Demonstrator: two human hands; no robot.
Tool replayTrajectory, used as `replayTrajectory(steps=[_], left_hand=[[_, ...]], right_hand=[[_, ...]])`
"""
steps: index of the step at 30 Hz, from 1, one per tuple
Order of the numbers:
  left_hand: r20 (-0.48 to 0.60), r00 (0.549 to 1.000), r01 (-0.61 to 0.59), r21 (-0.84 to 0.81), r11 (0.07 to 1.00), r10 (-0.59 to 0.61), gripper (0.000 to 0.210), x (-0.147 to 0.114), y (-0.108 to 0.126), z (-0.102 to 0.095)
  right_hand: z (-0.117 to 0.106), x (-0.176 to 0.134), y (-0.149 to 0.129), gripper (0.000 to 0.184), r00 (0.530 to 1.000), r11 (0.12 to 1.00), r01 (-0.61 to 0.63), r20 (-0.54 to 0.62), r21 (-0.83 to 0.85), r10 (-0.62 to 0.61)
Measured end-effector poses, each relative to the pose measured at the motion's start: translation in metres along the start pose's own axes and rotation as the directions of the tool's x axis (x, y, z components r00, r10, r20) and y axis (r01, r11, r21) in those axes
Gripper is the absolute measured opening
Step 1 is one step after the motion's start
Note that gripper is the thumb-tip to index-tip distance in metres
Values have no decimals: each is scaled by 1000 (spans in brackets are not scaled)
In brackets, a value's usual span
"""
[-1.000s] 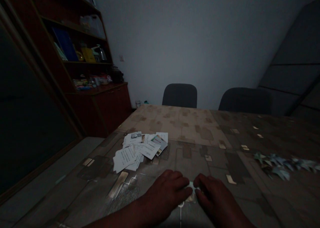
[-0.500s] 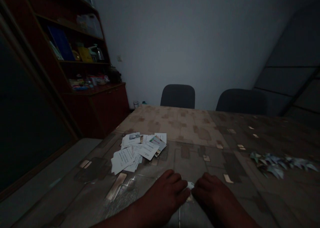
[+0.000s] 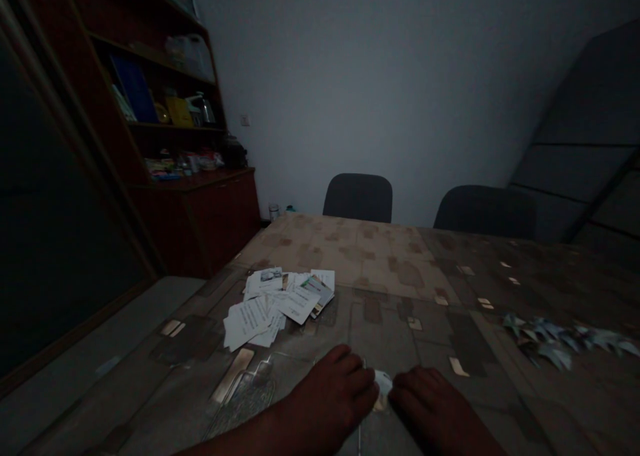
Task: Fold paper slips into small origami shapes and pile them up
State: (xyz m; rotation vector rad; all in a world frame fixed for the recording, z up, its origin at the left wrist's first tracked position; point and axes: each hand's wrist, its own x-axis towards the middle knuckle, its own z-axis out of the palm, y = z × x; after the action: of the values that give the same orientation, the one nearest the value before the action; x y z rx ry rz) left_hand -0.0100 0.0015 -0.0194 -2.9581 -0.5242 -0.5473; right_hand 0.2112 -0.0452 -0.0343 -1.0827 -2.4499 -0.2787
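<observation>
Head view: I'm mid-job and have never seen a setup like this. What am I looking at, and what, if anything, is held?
There is no machine here. One camera on a person's head looks forward and down at their bare left hand and right hand. On the patterned table, loose cards lie ahead to the left, crumpled or folded papers to the right. Between the fingertips is a small pale piece, probably paper; the dimness hides how firmly it is gripped.
</observation>
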Motion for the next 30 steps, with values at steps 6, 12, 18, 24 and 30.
replayTrajectory(steps=[6,12,18,24,30], left_hand=[[12,1000,14,20,1000,-15,14,-1,-1,1],[23,998,58,8,998,-58,10,-2,-2,2],[14,994,109,-22,994,-109,13,-4,0,3],[59,989,142,-84,986,-137,10,-4,0,1],[70,986,158,-123,980,-151,28,-1,0,0]], right_hand=[[3,-7,2,40,999,1000,21,38,8,-21],[-2,-10,2,26,999,999,10,-39,36,-8],[7,-12,2,28,996,1000,15,-89,-4,-15],[6,-10,2,25,998,997,-57,38,54,55],[8,-8,0,51,990,995,-100,103,25,97]])
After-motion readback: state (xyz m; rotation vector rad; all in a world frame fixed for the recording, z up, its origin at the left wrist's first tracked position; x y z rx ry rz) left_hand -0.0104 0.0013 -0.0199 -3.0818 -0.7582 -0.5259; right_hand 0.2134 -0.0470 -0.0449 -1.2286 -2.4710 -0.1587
